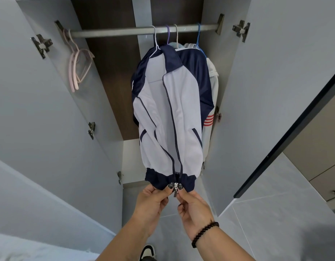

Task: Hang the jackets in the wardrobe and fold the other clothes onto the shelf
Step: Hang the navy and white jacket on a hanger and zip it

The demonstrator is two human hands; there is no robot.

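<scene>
Fingers (pixel 170 186) of both hands pinch the navy hem (pixel 185 182) beside the zipper slider (pixel 175 187); the jacket (pixel 181 110) hangs above them.

I have both forearms reaching up and forward from the bottom of the view, converging toward the middle. My left hand (pixel 150 201) is raised with its fingers curled, thumb and fingertips pinching the jacket hem (pixel 157 180). My right hand (pixel 194 206) sits just beside it, almost touching, thumb and forefinger pinching at the zipper pull (pixel 175 191). A dark beaded bracelet (pixel 204 233) circles my right wrist. Dark polish shows on my nails.
</scene>
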